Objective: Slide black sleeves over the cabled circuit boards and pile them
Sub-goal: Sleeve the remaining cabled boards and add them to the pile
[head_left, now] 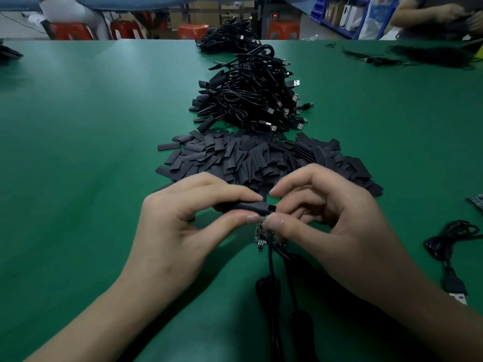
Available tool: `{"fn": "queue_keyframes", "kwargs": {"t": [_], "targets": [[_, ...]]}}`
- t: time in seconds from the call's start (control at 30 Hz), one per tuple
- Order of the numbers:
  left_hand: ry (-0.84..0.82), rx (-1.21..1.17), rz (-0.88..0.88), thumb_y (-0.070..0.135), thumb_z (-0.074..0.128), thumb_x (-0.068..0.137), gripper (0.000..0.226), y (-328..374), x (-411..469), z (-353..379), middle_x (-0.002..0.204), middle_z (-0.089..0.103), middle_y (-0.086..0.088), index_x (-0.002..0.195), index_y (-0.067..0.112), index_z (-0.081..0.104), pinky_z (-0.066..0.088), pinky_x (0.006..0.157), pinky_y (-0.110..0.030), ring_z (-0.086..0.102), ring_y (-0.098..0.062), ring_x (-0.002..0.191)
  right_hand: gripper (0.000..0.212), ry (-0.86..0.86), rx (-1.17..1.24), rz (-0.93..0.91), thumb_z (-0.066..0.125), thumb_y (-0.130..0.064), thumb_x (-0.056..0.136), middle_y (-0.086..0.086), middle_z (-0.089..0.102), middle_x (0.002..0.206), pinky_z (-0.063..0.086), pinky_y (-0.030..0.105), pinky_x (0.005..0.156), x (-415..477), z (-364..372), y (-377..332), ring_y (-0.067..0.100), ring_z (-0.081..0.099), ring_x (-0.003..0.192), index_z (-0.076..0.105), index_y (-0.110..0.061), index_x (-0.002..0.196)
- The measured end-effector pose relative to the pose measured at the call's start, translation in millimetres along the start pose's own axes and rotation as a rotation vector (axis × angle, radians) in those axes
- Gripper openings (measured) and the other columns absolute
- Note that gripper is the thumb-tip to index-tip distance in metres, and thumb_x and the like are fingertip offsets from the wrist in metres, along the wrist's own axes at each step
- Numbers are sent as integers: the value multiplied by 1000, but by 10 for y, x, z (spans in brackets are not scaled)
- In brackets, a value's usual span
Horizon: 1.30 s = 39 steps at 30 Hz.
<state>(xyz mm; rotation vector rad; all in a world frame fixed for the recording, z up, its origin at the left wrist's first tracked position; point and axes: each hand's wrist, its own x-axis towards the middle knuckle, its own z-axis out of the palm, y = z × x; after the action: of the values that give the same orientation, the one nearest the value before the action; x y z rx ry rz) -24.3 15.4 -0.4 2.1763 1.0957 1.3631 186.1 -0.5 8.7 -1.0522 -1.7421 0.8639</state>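
My left hand (pixel 180 220) pinches a black sleeve (pixel 245 206) between thumb and fingers, held level just above the green table. My right hand (pixel 329 220) pinches a small circuit board (pixel 262 235) at the sleeve's right end; the board hangs down below my thumb. Its black cable (pixel 271 278) trails toward me. Beyond my hands lies a heap of loose black sleeves (pixel 261 158). Farther back sits a pile of sleeved boards with USB cables (pixel 251 100).
The green table (pixel 91 152) spreads wide to the left. A coiled USB cable (pixel 452 246) lies at the right, with a bare board (pixel 477 201) at the right edge. Another cable pile (pixel 230 39) sits at the far edge. A second person's hands (pixel 444 14) work at the far right.
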Motion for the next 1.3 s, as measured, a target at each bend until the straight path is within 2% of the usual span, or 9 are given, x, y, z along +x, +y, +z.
{"fn": "queue_keyframes", "kwargs": {"t": [0.07,0.13,0.23,0.37,0.47,0.7,0.9,1.07,1.3], "targets": [[49,-2,-16,29,78,80,19,-8,4,-3,92,69,8,99,29,76,46,79,-17,65,-14,84,9,-55,28,38,72,-20,92,-5,76,83,58,25,69,11,-20,0,12,72,73,68,-26,97],[83,29,-37,30,78,79,23,-20,-4,6,93,62,6,102,32,75,44,77,-16,60,-15,81,10,-76,33,53,70,-13,95,-3,77,80,58,26,67,12,-22,1,14,73,69,70,-23,93],[128,94,-71,33,78,80,31,-21,-29,47,95,57,7,110,34,73,46,78,-16,59,-12,80,12,-6,-73,-5,73,-10,92,-6,74,73,56,24,63,-6,28,-3,12,70,64,72,-22,89],[139,-9,-111,39,80,79,49,19,-38,79,107,64,5,126,28,68,56,90,-28,68,-18,98,5,126,-352,-201,77,-13,89,-12,69,73,53,24,64,-16,75,-17,7,67,70,74,-17,90],[117,-80,-106,41,78,78,60,47,-35,79,115,66,1,133,23,63,55,97,-33,68,-22,108,3,125,-401,-248,77,-13,89,-12,70,77,53,23,64,-33,83,-10,5,66,72,76,-15,91],[152,14,-13,29,83,78,57,109,-11,45,110,68,-1,129,12,65,55,91,-25,70,-18,100,2,129,-367,-266,76,-15,90,-12,70,78,53,25,64,-43,83,-6,5,66,73,76,-15,92],[168,146,51,34,83,79,48,113,-9,0,101,70,-4,120,12,70,57,81,-38,68,-22,91,4,119,-312,-246,77,-12,90,-11,69,77,52,25,64,-43,78,16,8,66,72,76,-15,92],[159,153,54,36,82,80,44,111,0,-9,98,68,-1,116,14,71,56,77,-37,68,-19,90,2,87,-267,-245,73,-15,92,-9,70,77,54,28,63,-44,79,12,10,69,73,74,-14,93],[100,-5,2,29,81,82,44,93,-27,43,110,68,0,121,13,69,56,90,-29,69,-19,101,8,76,-203,-221,72,-17,93,-9,70,78,55,29,65,-49,81,19,11,70,74,71,-15,101]]}}
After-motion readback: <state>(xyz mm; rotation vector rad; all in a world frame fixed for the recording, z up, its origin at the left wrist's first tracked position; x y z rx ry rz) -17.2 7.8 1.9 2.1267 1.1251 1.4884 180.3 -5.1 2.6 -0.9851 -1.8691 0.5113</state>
